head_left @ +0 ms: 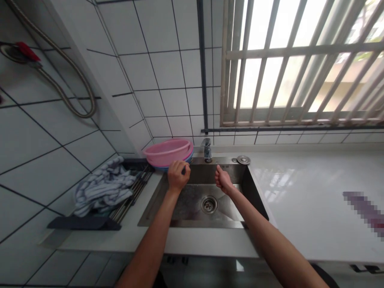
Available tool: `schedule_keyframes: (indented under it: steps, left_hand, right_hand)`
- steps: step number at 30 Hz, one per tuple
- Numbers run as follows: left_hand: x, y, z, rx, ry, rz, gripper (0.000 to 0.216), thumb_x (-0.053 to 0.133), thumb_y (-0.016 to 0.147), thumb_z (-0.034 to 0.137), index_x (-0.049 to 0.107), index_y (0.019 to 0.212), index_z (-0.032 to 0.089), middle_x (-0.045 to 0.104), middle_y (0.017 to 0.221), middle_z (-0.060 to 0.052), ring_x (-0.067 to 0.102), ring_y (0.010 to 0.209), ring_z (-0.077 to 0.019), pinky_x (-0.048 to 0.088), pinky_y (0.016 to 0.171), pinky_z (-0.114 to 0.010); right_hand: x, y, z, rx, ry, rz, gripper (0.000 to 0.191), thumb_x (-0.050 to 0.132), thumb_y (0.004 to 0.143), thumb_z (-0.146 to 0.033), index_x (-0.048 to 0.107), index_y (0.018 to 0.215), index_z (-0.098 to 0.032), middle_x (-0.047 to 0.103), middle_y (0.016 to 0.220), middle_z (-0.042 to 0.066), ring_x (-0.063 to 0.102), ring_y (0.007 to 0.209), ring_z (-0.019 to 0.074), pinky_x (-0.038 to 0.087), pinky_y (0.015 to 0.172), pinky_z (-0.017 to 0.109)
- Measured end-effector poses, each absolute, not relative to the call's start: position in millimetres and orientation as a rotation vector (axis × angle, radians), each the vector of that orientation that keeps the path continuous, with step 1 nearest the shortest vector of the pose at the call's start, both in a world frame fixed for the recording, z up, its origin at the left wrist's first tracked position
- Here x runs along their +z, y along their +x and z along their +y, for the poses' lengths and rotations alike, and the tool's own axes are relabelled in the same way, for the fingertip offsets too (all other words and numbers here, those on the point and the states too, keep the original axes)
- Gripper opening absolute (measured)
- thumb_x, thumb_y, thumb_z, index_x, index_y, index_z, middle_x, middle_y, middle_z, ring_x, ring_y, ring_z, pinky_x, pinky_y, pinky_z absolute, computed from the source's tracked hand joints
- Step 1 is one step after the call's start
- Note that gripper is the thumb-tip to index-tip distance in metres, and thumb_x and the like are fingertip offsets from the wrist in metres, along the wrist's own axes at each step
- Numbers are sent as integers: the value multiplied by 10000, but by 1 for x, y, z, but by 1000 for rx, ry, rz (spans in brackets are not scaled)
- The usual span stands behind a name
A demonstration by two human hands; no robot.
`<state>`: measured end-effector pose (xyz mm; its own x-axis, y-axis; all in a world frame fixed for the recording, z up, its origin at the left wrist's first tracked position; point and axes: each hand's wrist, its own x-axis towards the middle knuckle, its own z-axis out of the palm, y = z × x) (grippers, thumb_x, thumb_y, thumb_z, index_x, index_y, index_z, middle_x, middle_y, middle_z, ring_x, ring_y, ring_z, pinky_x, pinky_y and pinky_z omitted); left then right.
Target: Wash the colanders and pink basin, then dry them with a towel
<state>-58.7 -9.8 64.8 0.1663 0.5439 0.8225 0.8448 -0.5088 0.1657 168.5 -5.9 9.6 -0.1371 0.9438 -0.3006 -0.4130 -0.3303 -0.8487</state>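
- Sink [192, 204]: steel, set into the pale tabletop [300, 208], drain [209, 204] exposed.
- Left hand [179, 176]: fingers curled, above the sink, near the pink basin [168, 152].
- Right hand [223, 179]: closed into a fist above the sink; contents indeterminable.
- Faucet [207, 149]: behind, between the hands.
- Striped cloth [105, 186]: left, on a rack [138, 192].

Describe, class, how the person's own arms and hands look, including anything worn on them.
The left forearm and right forearm are bare, with no sleeve in view, and taper toward the wrists. The left hand and right hand are ungloved. Neither wrist shows a watch or bracelet; the fingers are too small to rule out rings.
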Motion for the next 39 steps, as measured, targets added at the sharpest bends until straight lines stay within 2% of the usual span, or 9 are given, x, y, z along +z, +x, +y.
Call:
schedule_keyframes:
  steps: [4,10,20,23,25,28,30,33,39]
  left_hand:
    - [27,-53,-14,-1261,-2286,-1504,291,465,1005,288,687,832,214,698,765,-33,619,716,-170,450,756,-285]
    - [23,-59,-5,-1326,-2191,-1723,282,515,992,343,732,868,213,631,630,15,578,587,-130,388,634,-244]
    - [22,-54,-10,-1270,-2278,-1779,295,507,988,354,730,845,225,603,611,23,564,565,-121,366,618,-237]
    - [25,-54,-11,-1243,-2291,-1812,295,507,985,361,732,850,226,606,616,21,562,568,-123,362,624,-238]
    - [27,-55,-11,-1211,-2304,-1848,299,502,984,369,736,864,226,619,625,15,575,582,-129,363,629,-242]
    - [26,-57,-11,-1186,-2322,-1888,315,495,986,385,742,878,223,641,645,3,597,608,-143,371,639,-250]
    - [25,-59,-12,-1166,-2339,-1902,318,495,986,384,748,876,224,656,653,-3,605,616,-151,381,645,-256]
    - [31,-62,-15,-1053,-2391,-1924,295,520,975,376,766,894,235,703,698,-17,631,641,-172,402,650,-268]
    - [87,-110,-34,-999,-2216,-1772,278,539,942,286,770,1084,224,783,1018,-80,689,909,-241,494,886,-330]
  right_hand:
    - [-3,168,1,1627,-1095,-754,458,513,959,-586,359,700,-240,343,501,-99,218,361,50,96,368,183]
    - [-8,167,10,1605,-1032,-786,407,484,950,-517,351,677,-247,303,477,-98,192,352,59,91,370,202]
    - [-2,163,5,1603,-956,-862,485,480,936,-617,312,660,-255,259,473,-106,166,365,58,105,377,203]
    - [-13,168,2,1578,-1042,-1053,482,455,943,-634,346,676,-249,310,502,-96,209,392,65,157,397,205]
    - [-23,172,-2,1554,-1189,-1371,429,567,905,-573,426,684,-234,390,517,-80,283,420,74,212,425,208]
    - [-32,175,-8,1505,-1340,-1727,257,810,686,-252,557,704,-207,497,545,-66,391,494,90,286,493,217]
    - [-32,175,-12,1437,-1326,-1767,287,790,586,-67,631,788,-196,569,620,-56,458,573,104,336,560,218]
    - [-29,176,-17,1253,-1358,-1901,361,722,612,-14,683,925,-191,645,733,-28,532,665,134,384,646,234]
    - [-22,167,-30,1151,-1422,-2026,259,688,680,-5,708,853,-196,645,624,-14,585,596,161,385,643,255]
